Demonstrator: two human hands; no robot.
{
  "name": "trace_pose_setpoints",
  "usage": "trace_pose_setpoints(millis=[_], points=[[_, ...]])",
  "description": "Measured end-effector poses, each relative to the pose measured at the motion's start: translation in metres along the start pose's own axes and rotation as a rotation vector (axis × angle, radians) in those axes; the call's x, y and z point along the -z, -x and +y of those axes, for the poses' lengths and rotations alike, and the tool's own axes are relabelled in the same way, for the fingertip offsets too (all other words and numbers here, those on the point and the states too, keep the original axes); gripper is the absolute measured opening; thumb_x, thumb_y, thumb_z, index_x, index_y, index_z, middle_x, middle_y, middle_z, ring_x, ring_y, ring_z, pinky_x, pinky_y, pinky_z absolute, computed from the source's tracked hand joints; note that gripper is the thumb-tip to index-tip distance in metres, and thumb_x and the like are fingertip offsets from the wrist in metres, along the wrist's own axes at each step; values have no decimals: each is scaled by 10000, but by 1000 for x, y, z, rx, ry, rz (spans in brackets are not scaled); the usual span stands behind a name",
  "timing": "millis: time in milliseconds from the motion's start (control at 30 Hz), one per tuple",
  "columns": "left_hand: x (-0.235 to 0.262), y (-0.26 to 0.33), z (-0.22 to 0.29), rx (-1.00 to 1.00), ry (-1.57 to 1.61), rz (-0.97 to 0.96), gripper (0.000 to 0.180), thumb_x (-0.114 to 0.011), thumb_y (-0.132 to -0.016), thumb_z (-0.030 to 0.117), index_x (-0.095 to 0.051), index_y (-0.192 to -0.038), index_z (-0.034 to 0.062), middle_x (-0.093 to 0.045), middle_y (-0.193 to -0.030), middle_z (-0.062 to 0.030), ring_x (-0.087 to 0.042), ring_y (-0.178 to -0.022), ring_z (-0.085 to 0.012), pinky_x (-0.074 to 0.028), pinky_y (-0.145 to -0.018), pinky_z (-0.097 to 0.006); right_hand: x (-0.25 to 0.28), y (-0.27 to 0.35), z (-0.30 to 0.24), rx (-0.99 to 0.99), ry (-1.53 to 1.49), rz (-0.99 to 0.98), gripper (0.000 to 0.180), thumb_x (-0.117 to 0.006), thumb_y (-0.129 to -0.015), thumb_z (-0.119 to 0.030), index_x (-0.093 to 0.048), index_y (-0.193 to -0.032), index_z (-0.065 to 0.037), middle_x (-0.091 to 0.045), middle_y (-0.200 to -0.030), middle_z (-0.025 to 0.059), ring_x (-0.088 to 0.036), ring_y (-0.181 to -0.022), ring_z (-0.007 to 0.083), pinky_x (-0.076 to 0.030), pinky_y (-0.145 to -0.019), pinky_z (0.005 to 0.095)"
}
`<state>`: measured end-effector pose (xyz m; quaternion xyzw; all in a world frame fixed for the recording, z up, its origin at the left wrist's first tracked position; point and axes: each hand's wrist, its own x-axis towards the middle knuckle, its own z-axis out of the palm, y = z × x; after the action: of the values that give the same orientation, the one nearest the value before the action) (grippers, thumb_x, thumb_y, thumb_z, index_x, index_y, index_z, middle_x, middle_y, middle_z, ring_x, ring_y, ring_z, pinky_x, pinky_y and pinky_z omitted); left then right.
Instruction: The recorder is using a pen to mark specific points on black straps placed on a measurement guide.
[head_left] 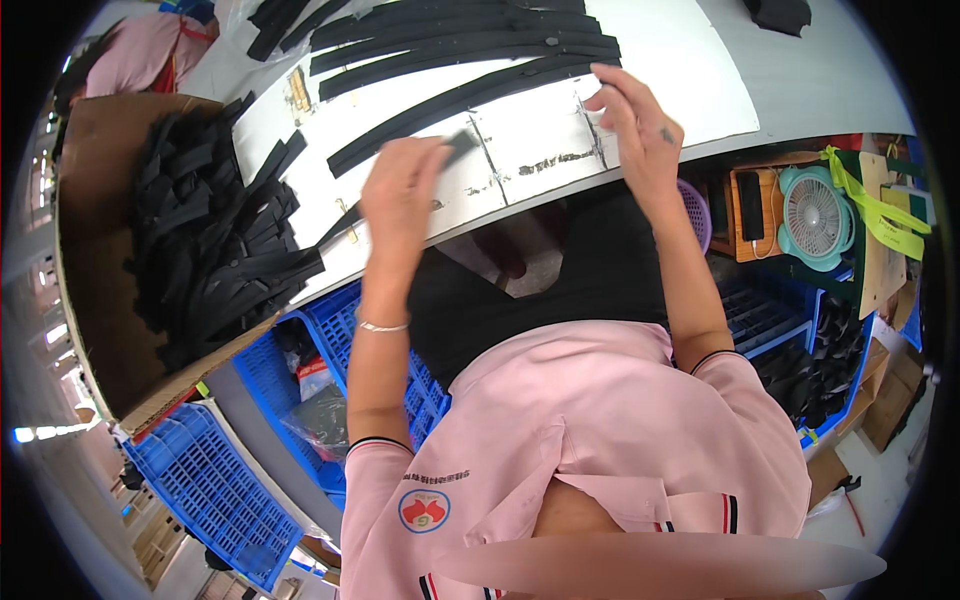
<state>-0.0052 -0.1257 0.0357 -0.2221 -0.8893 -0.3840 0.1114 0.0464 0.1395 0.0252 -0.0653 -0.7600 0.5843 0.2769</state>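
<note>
My left hand (397,195) is closed on a narrow black fabric strip (461,148). One end of it sticks out past my fingertips, and the rest trails back toward the pile on the left; the hand is slightly blurred. Above the white board (690,70), my right hand (643,130) has its fingers bent and apart, with nothing visible in them. Its fingertips are close to the right end of a long black strip (450,103) lying across the board. Beyond that, more black strips (465,50) lie side by side. Dark marked lines (490,155) show on the board between my hands.
At left stands a cardboard box (95,250) with a heap of black strips (205,230). Blue crates (215,490) sit below the table on the left, another blue crate (760,320) on the right. A teal fan (817,217) and a phone (750,205) are at right.
</note>
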Motion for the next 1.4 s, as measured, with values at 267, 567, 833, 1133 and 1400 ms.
trace_pose_setpoints(millis=[267, 567, 833, 1133, 1400], points=[[-67, -1, 45, -77, 67, 18, 296, -763, -886, 76, -730, -1180, 82, -704, -1219, -100, -650, -1122, -281, -505, -960, -386, -13, 49, 1, 498, 591, -235, 416, -791, -845, -75, -681, -1246, -98, -748, -1221, 73, -675, -1184, 256, -458, -1040, 437], [-19, 59, 17, -31, -264, -79, 450, -705, -965, 213, -636, -1376, 43, -592, -1466, -115, -452, -1446, -367, -114, -1210, -676, 57, 27, 23, 482, 852, -335, 467, -725, -931, -144, -621, -1386, -112, -652, -1419, 53, -516, -1404, 255, -316, -1202, 481], [16, 92, -6, 185, -335, 8, 562, -736, -944, 297, -595, -1432, 58, -540, -1523, -124, -402, -1487, -367, -10, -1188, -711, 59, 25, 22, 429, 771, -226, 307, -674, -957, -50, -706, -1262, -63, -716, -1308, 53, -593, -1299, 273, -386, -1150, 453], [20, 99, -17, 196, -299, 91, 576, -765, -922, 306, -610, -1444, 119, -546, -1523, -89, -365, -1511, -338, -36, -1217, -649, -15, 29, -13, 155, 301, -131, 263, -596, -1029, -69, -700, -1269, -35, -752, -1153, 102, -654, -1082, 178, -467, -1024, 331], [17, 99, -17, 183, -320, 144, 578, -803, -864, 323, -647, -1371, 91, -599, -1447, -89, -439, -1452, -343, -83, -1198, -664, -140, 30, -51, -272, -217, -478, 195, -653, -1008, -118, -748, -1096, 28, -754, -942, 68, -666, -831, 94, -523, -738, 228]])
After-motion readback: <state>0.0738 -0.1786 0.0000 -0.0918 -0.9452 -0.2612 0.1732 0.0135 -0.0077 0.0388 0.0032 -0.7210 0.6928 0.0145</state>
